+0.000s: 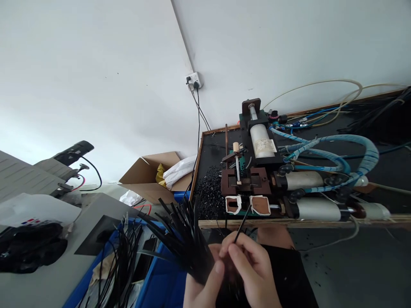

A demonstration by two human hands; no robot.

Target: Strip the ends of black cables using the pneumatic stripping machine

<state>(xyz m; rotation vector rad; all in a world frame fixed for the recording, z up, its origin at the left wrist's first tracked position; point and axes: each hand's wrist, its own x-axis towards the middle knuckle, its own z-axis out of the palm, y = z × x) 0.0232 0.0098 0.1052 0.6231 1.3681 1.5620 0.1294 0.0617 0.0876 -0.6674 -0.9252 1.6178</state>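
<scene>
From the head camera, both hands meet at six o'clock, low in the picture. The left hand [205,282] is wrapped around a fanned bundle of black strips [180,233] that sprays out toward ten o'clock. The right hand [248,267] has thumb and fingertips pressed together on a single black strip [241,223], whose free end points toward one o'clock at the pneumatic press [257,171] on the wooden-edged bench [289,222].

The single strip looks thin and springy, so I'd judge it could slip from so light a pinch. The fanned bundle seems loosely gathered; if the left hand slackens, strips may slide out into the blue bin [160,282] beneath. At nine o'clock more loose strips [123,252] lie tangled, which could snag the bundle. Small black cut pieces [210,194] are heaped on the bench just left of the press.
</scene>
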